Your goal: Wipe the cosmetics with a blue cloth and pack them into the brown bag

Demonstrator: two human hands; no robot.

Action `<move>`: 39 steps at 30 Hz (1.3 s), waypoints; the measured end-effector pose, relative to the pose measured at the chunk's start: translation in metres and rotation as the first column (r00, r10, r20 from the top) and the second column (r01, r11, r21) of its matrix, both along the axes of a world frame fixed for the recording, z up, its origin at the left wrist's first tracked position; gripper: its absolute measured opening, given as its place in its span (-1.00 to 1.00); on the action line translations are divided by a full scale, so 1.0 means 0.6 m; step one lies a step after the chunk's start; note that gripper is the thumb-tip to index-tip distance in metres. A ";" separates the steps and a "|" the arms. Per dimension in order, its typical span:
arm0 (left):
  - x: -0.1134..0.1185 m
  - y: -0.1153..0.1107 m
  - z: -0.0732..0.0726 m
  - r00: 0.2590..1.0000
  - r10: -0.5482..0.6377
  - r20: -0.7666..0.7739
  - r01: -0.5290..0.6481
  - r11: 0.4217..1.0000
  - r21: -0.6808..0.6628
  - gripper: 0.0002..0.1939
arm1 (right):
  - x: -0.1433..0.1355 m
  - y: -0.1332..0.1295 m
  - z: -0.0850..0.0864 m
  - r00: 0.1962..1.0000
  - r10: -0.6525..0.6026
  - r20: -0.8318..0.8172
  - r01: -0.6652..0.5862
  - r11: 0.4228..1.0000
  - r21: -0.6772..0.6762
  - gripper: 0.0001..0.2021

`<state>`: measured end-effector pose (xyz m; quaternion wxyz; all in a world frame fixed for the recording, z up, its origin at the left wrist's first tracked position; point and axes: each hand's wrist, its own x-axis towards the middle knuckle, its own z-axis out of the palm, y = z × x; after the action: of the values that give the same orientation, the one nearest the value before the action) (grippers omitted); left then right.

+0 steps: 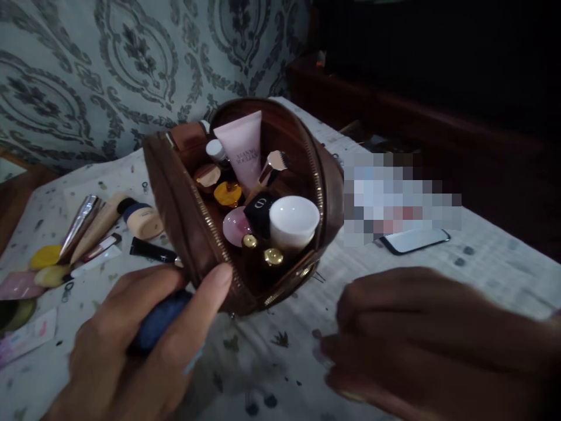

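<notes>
A brown zippered makeup bag (pixel 170 204) stands open on the cloth. Inside it are a pink squeeze tube (pixel 240 146), a makeup brush (pixel 274 164), a white jar (pixel 294 219), a black box-like item (pixel 259 211), a pink round item (pixel 236 227) and gold-topped pieces (pixel 273 256). My left hand (pixel 127 333) is closed around a dark blue rounded object (pixel 161 320) whose kind is unclear, its thumb at the bag's near zipper edge. To the right of the bag, my right hand (pixel 407 333) is curled closed and slightly blurred; its palm is hidden.
Left of the bag lie a beige bottle (pixel 142 219), a black tube (pixel 151 250), a tan tube (pixel 97 228), a silvery tube (pixel 79 225) and several small cosmetics. A phone (pixel 416 241) rests at the right beside a pixelated patch. A patterned wall (pixel 144 64) rises behind.
</notes>
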<state>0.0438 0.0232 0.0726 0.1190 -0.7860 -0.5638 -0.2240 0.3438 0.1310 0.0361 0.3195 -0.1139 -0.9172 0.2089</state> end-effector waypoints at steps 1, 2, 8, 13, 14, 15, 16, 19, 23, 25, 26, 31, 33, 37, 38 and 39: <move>0.012 0.000 0.004 0.996 0.023 -0.082 -0.018 0.998 0.061 -0.32 | -0.033 0.005 0.017 0.993 0.111 0.030 -0.111 0.994 -0.011 -0.80; 0.023 0.000 0.005 0.991 0.033 -0.131 -0.015 0.991 0.134 -0.27 | -0.059 0.005 0.028 0.985 0.155 0.081 -0.156 0.988 0.006 -0.75; 0.035 -0.040 -0.017 0.998 0.000 -0.071 0.005 0.997 0.075 -0.50 | -0.127 -0.056 -0.013 0.950 0.243 0.196 -0.205 0.959 -0.194 -0.65; 0.023 -0.083 -0.036 1.000 0.029 0.004 -0.029 0.999 0.023 -0.59 | -0.192 -0.098 -0.036 0.940 0.323 -0.114 -0.269 0.493 -0.827 -0.53; 0.018 -0.087 -0.041 0.999 0.046 -0.007 -0.046 0.998 0.039 -0.61 | -0.207 -0.104 -0.034 0.923 0.339 -0.181 -0.304 0.358 -0.883 -0.57; 0.012 -0.089 -0.046 0.998 0.070 -0.009 -0.069 0.996 0.054 -0.62 | -0.222 -0.109 -0.031 0.911 0.345 -0.226 -0.322 0.252 -0.913 -0.62; 0.004 -0.091 -0.051 0.995 0.099 0.004 -0.099 0.993 0.058 -0.64 | -0.236 -0.114 -0.028 0.907 0.342 -0.247 -0.323 0.185 -0.928 -0.66; -0.026 -0.092 -0.067 0.968 0.201 0.150 -0.200 0.980 -0.019 -0.67 | -0.274 -0.121 -0.025 0.936 0.300 -0.187 -0.240 0.150 -0.959 -0.67; -0.061 -0.094 -0.083 0.899 0.281 0.335 -0.255 0.959 -0.121 -0.68 | -0.322 -0.122 -0.035 0.969 0.222 -0.111 -0.155 0.192 -0.969 -0.62; -0.075 -0.094 -0.090 0.873 0.311 0.375 -0.279 0.950 -0.139 -0.68 | -0.344 -0.123 -0.042 0.979 0.181 -0.091 -0.133 0.232 -0.964 -0.63; -0.081 -0.093 -0.094 0.865 0.326 0.382 -0.292 0.945 -0.145 -0.68 | -0.353 -0.124 -0.047 0.984 0.159 -0.085 -0.124 0.252 -0.960 -0.63; -0.117 -0.090 -0.110 0.835 0.437 0.335 -0.409 0.899 -0.154 -0.65 | -0.371 -0.131 -0.064 0.987 0.102 -0.120 -0.151 0.380 -0.913 -0.59; -0.135 -0.090 -0.111 0.811 0.498 0.306 -0.475 0.867 -0.151 -0.65 | -0.366 -0.131 -0.066 0.984 0.125 -0.125 -0.167 0.417 -0.893 -0.59; -0.171 -0.090 -0.111 0.742 0.623 0.247 -0.605 0.781 -0.151 -0.66 | -0.354 -0.125 -0.066 0.985 0.134 -0.108 -0.158 0.454 -0.877 -0.65; -0.177 -0.090 -0.111 0.723 0.653 0.227 -0.633 0.757 -0.163 -0.67 | -0.353 -0.123 -0.066 0.985 0.133 -0.105 -0.155 0.456 -0.876 -0.66; -0.182 -0.090 -0.111 0.706 0.678 0.205 -0.655 0.735 -0.175 -0.68 | -0.352 -0.121 -0.065 0.986 0.132 -0.105 -0.154 0.454 -0.877 -0.67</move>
<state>-0.0657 -0.0307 0.0058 0.0832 -0.4981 -0.8292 -0.2396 0.1327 0.0585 -0.0031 0.2059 -0.1827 -0.6806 0.6790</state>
